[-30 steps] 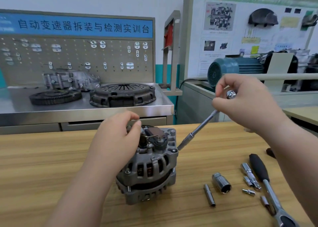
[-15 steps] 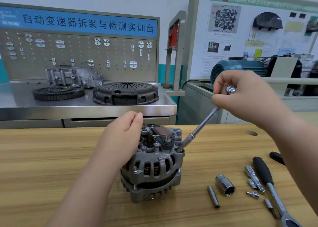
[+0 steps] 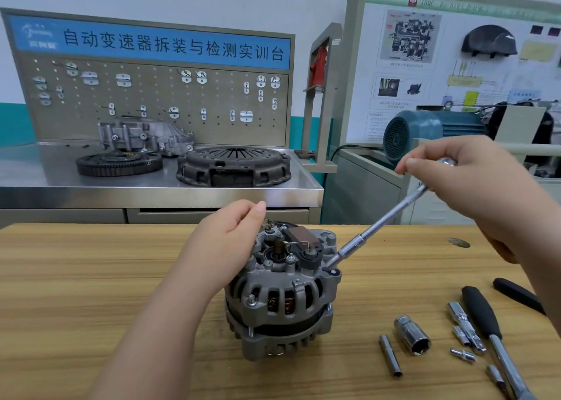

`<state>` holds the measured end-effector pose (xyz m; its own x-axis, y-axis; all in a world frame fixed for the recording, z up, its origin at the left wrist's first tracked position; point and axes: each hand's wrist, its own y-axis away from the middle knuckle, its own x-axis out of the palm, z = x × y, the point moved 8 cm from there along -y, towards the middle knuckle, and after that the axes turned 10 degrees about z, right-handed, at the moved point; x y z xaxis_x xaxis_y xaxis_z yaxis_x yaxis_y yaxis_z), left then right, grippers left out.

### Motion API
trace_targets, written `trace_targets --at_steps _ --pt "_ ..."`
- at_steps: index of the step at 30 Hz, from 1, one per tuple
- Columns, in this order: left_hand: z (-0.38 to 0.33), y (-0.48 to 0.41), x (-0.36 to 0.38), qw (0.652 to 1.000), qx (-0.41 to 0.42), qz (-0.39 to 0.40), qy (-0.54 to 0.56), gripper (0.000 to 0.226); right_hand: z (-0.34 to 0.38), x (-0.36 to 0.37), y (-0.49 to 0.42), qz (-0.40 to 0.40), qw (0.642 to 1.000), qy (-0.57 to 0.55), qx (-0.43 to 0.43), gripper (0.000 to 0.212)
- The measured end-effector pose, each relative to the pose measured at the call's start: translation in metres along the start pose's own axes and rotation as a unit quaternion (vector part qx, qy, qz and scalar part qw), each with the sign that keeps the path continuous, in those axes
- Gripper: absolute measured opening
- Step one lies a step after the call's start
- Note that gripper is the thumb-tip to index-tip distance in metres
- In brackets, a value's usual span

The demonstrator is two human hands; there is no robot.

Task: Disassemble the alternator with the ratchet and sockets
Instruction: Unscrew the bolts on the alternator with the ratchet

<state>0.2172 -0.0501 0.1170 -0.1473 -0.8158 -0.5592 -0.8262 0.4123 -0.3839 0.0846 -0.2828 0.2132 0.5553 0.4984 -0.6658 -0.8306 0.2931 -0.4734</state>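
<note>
Head view: a wooden table (image 3: 91,278) carries everything.
Alternator (image 3: 282,302): stands upright near the table's middle, housing not yet split.
Left hand (image 3: 224,241): curled over the top left rim, steadying it.
Right hand (image 3: 464,181): fingers and thumb pinch the top end of the long driver (image 3: 379,220).
Change: a second ago the driver's tip hung just beside the housing. Now it sits on the bolt (image 3: 332,270) at the right shoulder, so loosening looks ready to begin. Whether it is fully seated is hard to tell.
Ratchet (image 3: 491,333): lies unused by the right edge.
Holders: no tray or box shows. The big socket (image 3: 413,336) and thin socket (image 3: 391,355) lie loose on the wood, between alternator and ratchet. The big one's mouth looks empty.
</note>
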Motion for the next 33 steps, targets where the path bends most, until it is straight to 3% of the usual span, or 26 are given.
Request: trace_targets --at_steps 13,18,24,33 --pt "0.008 -0.003 0.004 0.999 -0.012 0.026 0.046 0.037 -0.002 0.006 0.000 0.038 0.998 0.041 0.012 0.027" --pt "0.012 -0.004 0.004 0.998 -0.015 0.015 0.054 0.037 0.009 0.007 0.000 0.058 0.992 0.111 -0.010 0.026" --pt "0.017 -0.006 0.005 0.997 -0.026 0.007 0.073 0.038 0.027 0.012 -0.003 0.056 0.990 0.121 -0.036 0.020" --pt "0.021 -0.007 0.011 0.995 -0.022 -0.032 0.090 0.042 0.062 0.027 -0.017 0.130 0.972 0.186 -0.065 0.018"
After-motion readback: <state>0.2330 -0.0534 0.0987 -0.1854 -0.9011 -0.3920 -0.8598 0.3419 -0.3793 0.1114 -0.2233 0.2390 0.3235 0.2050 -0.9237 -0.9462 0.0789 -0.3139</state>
